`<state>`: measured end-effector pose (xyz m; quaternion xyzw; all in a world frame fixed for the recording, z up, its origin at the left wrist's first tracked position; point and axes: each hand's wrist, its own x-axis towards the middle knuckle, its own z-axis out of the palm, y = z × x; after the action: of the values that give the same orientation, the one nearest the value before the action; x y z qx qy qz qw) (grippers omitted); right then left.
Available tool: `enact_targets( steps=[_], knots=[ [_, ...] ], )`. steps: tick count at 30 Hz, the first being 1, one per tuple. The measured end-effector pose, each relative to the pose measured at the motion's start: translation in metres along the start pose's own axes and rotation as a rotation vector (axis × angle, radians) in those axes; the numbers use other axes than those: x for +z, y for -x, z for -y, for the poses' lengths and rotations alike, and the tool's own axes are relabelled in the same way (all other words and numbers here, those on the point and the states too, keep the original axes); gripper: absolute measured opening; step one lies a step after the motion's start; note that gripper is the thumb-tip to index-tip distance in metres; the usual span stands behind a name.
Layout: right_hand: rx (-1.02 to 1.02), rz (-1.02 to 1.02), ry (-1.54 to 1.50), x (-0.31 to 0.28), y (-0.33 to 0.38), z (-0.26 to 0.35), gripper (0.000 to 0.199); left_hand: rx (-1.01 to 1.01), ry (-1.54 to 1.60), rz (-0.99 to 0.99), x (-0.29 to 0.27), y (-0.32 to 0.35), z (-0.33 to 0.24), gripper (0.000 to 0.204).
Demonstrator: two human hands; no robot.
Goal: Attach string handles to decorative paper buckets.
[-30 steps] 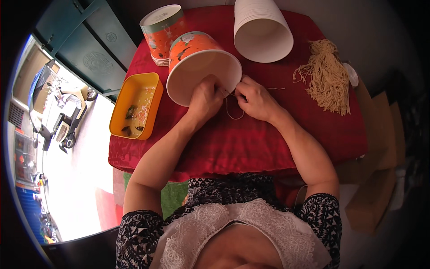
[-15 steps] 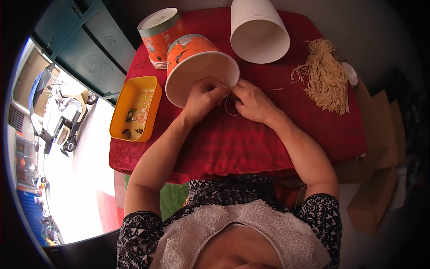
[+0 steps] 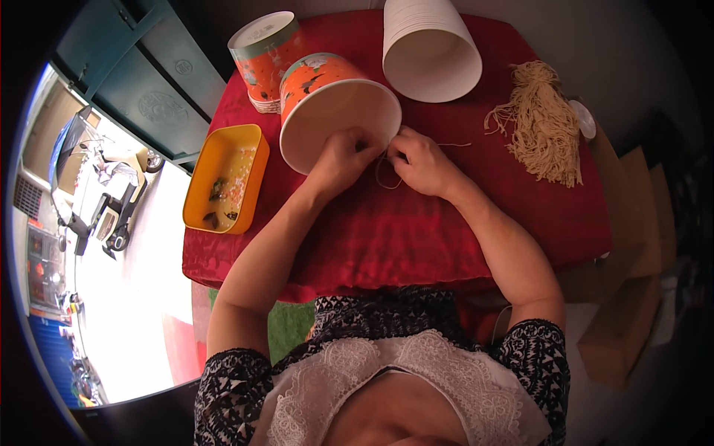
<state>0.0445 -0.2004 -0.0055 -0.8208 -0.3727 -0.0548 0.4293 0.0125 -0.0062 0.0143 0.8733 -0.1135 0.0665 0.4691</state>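
The two hands work close together but apart at the near right rim of an orange patterned bucket, which lies tipped with its white mouth facing the person on the red-covered worktop; the left hand reaches into the mouth, fingers curled, their grip hidden, while the right hand pinches a pale string that loops below; a yellow tray sits left, a beige cord bundle right
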Motion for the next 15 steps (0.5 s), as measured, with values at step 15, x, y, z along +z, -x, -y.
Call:
enact_targets(
  steps=[15],
  knots=[
    [0.072,0.035,-0.061,-0.002,-0.003,-0.001,0.013,0.253,-0.264,-0.090,0.024,0.007,0.009,0.013]
  ],
)
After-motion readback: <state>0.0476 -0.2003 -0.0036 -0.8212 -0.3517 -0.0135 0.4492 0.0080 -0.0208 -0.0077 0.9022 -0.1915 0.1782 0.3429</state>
